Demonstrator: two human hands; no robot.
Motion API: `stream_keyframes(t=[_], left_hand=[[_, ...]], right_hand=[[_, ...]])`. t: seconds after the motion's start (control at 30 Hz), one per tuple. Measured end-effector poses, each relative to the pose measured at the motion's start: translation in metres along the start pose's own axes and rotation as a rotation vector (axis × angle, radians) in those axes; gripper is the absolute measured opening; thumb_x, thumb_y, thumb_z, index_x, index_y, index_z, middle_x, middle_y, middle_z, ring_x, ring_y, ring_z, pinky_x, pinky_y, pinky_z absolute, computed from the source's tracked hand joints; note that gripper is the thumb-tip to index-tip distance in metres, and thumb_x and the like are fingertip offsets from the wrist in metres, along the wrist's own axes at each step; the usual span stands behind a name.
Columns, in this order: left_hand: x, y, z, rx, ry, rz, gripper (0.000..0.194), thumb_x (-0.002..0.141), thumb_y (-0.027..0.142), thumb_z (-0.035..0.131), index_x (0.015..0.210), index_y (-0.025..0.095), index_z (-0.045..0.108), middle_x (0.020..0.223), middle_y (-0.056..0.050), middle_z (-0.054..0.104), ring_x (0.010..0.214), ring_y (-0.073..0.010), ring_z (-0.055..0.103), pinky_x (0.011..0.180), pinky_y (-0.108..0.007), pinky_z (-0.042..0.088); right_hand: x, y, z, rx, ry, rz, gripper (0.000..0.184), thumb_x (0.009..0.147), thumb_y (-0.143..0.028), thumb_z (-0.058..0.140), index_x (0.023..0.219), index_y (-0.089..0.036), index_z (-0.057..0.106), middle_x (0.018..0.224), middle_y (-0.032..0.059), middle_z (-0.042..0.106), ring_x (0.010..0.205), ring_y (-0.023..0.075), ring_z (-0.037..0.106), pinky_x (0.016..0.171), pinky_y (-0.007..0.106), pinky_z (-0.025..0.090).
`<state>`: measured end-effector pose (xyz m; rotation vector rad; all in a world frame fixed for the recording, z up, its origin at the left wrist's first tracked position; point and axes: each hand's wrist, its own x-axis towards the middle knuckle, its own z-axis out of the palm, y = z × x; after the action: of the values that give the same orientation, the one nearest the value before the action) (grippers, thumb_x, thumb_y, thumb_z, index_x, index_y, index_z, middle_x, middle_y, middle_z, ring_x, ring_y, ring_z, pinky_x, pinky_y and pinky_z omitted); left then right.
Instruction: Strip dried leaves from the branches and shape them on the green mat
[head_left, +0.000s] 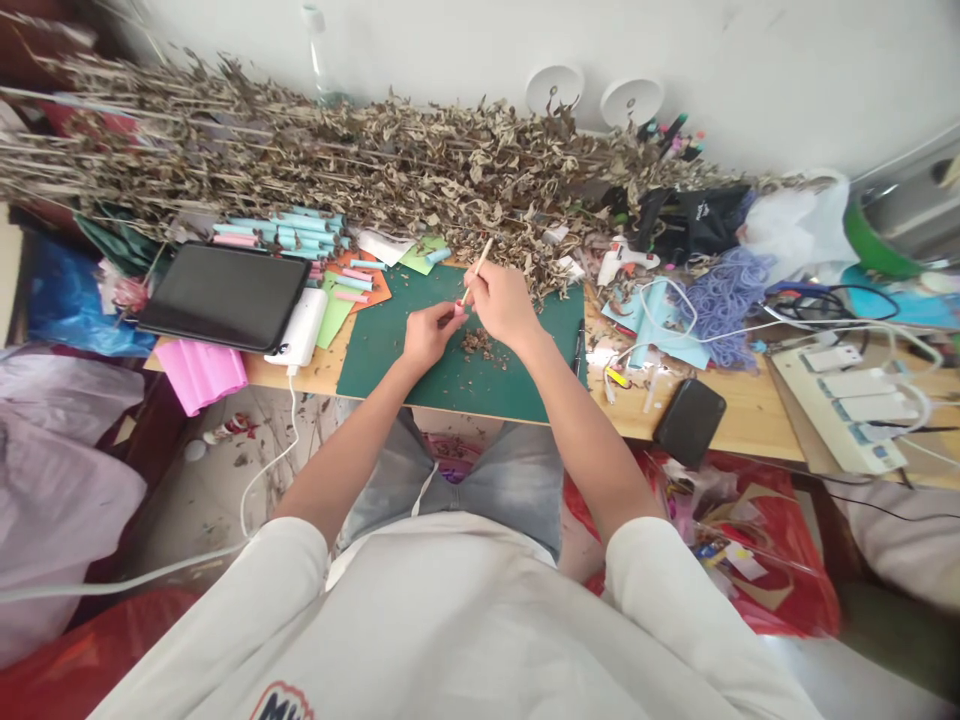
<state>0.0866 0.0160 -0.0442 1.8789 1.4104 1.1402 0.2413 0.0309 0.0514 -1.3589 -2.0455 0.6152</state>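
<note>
My right hand (504, 302) is closed around a thin pale wooden stick (486, 250), held slanted with its lower end down toward my left fingertips. My left hand (429, 334) pinches a small pink paper tube, mostly hidden by the fingers, at the stick's lower end. Both hands are over a green cutting mat (382, 370). Crumbled dry leaves (477, 342) lie on the mat just below my hands. To the left are several rolled blue and pink paper tubes (352, 297), some on orange and green paper.
Dried leafy stalks (375, 160) fill the back of the table. A black tablet (229, 295) and white power bank (300, 328) stand left. On the right are a glue gun (626, 260), purple yarn (724, 300), a black phone-like block (690, 422) and a power strip (840, 410) with cables.
</note>
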Motion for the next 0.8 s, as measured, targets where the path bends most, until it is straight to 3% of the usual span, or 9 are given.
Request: stream_keyframes(t=[0.33,0.5,0.8], left_hand=[[0.001,-0.003,0.002,0.002,0.019,0.020,0.024,0.087,0.037,0.060,0.085,0.016,0.072,0.074,-0.002,0.070,0.065,-0.0142,0.059,0.066,-0.024,0.044],[0.001,-0.001,0.001,-0.004,0.016,0.011,0.025,0.087,0.037,0.061,0.082,0.016,0.072,0.071,-0.001,0.069,0.064,-0.0135,0.057,0.064,-0.023,0.042],[0.000,-0.001,0.001,-0.019,0.026,0.028,0.022,0.088,0.034,0.061,0.085,0.016,0.073,0.072,-0.001,0.070,0.064,-0.0126,0.057,0.065,-0.023,0.042]], right_hand=[[0.000,-0.010,-0.001,-0.029,-0.019,-0.025,0.027,0.099,-0.028,0.039,0.091,-0.020,0.064,0.073,0.0020,0.064,0.070,0.0167,0.061,0.070,0.028,0.042],[0.002,-0.003,0.002,-0.038,0.041,0.010,0.029,0.100,-0.031,0.037,0.097,-0.020,0.063,0.073,0.0025,0.064,0.072,0.0174,0.061,0.072,0.028,0.042],[0.002,-0.008,0.003,-0.067,0.002,-0.001,0.027,0.099,-0.028,0.039,0.096,-0.019,0.064,0.075,0.0039,0.066,0.072,0.0184,0.061,0.073,0.030,0.041]])
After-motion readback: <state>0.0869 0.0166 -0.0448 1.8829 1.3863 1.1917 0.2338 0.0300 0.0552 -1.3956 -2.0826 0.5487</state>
